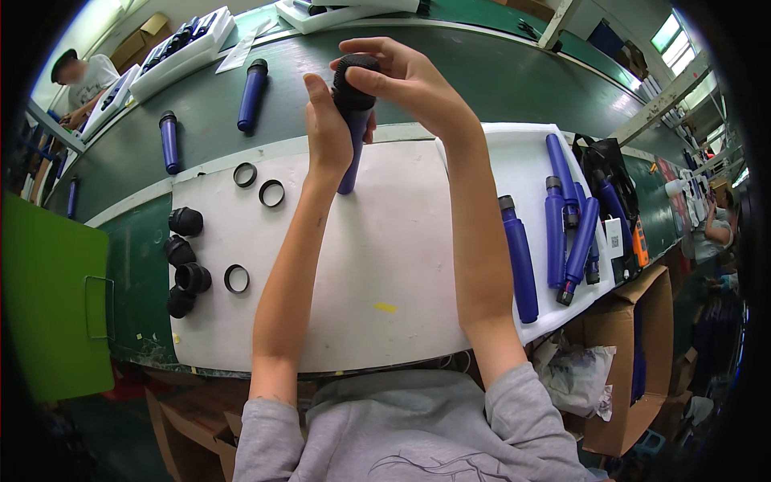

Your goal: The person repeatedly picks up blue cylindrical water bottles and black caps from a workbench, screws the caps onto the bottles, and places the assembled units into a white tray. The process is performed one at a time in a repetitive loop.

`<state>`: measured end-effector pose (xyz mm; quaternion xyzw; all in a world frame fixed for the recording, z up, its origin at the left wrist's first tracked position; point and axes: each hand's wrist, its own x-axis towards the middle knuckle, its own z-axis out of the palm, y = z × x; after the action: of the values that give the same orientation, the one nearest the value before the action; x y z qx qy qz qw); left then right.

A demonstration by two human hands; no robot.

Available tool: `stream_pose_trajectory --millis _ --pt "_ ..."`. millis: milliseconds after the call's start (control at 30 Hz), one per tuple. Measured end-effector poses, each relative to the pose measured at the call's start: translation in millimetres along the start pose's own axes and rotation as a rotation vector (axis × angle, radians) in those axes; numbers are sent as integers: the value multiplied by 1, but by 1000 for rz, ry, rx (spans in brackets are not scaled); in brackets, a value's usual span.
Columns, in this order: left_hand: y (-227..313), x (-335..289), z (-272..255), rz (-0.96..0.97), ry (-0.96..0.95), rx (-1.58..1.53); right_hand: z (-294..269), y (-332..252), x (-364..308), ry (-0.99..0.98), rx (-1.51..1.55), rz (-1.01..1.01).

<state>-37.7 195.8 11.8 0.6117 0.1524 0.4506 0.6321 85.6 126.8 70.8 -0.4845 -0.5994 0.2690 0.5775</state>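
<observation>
A blue handheld microphone [354, 132] stands upright over the white sheet, its black mesh head [355, 90] at the top. My left hand [328, 136] is closed round the body just below the head. From the right, my right hand [409, 84] grips the head with thumb and fingers. Part of the body is hidden behind my left hand. To the left lie three black rings [271, 193] and several black rounded caps [185, 222].
A white foam tray [506, 149] at right bears several blue microphone bodies [522, 273]. More blue microphones [252, 96] lie on the green bench [305, 68] beyond. A green panel [48, 297] stands at left, an open carton [646, 353] at lower right. Other people sit farther off.
</observation>
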Motion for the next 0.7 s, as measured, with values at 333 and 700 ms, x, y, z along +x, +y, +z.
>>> stream_pose_trajectory --millis 333,700 --pt "9 -11 20 -23 169 214 14 -10 3 131 -241 50" --pt "0 -6 -21 -599 -744 -276 -14 5 1 239 723 -38"
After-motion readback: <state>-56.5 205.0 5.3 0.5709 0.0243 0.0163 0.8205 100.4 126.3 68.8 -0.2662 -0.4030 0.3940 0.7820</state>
